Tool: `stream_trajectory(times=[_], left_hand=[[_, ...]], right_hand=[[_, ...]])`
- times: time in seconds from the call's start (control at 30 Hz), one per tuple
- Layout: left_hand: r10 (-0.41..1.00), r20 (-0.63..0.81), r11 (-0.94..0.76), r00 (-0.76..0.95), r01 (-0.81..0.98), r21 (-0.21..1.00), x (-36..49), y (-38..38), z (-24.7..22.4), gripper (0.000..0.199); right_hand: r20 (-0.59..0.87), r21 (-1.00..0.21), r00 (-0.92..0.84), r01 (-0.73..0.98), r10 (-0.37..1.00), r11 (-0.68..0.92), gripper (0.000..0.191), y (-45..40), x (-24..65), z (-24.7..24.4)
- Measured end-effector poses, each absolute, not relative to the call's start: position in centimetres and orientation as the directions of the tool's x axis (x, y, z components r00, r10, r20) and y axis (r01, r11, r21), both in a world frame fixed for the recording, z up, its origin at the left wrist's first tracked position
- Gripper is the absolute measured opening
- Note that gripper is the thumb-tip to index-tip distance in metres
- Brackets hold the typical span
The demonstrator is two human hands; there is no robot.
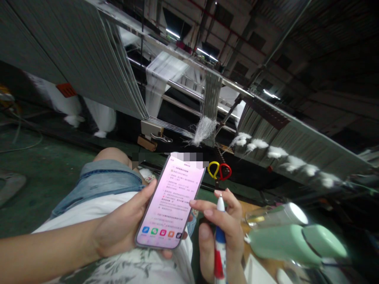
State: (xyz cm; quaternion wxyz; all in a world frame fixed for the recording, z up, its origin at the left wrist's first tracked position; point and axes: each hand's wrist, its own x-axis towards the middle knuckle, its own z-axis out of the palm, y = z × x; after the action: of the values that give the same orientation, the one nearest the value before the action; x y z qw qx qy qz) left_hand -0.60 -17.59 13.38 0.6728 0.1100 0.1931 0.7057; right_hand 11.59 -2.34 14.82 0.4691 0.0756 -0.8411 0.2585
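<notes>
A seated worker's left hand cradles a grey-edged smartphone from beneath, its fingers curled round the far edge and its pale pink screen of text tipped up toward the wearer, apparently for easy reading. Just beside it, the right hand closes narrowly on an upright white, blue and red marker pen, seemingly kept ready. Below lie faded denim shorts and a white floral top. Within easy reach on a wooden table lie a mint-green insulated bottle and a clear glass bottle. Farther off, yellow-and-red-handled scissors show near a textile machine's sheets of white yarn, where a tuft of white fluff clings to the threads.
</notes>
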Motion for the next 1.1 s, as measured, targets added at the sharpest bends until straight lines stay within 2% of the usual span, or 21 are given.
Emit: stream_trajectory(times=[0.17, 0.63, 0.97, 1.1], left_hand=[[0.993, -0.11, 0.003, -0.047, -0.909, 0.416, -0.63, -17.71, 13.35, 0.063], [0.988, -0.142, 0.009, -0.056, -0.907, 0.421, -0.52, -17.92, 13.45, 0.06], [0.991, -0.121, -0.003, -0.063, -0.897, 0.442, -0.55, -17.65, 13.6, 0.061], [0.99, -0.126, 0.004, -0.06, -0.89, 0.457, -0.42, -17.69, 13.72, 0.062]], right_hand=[[0.793, -0.368, -0.601, -0.345, 0.098, 0.863, 0.034, -2.04, 11.66, 14.63], [0.804, -0.371, -0.588, -0.37, 0.095, 0.852, 0.038, -1.89, 11.78, 14.42], [0.866, -0.365, -0.467, -0.35, 0.178, 0.863, 0.021, -2.12, 11.28, 14.95], [0.876, -0.377, -0.438, -0.357, 0.203, 0.855, 0.02, -2.1, 11.3, 14.79]])
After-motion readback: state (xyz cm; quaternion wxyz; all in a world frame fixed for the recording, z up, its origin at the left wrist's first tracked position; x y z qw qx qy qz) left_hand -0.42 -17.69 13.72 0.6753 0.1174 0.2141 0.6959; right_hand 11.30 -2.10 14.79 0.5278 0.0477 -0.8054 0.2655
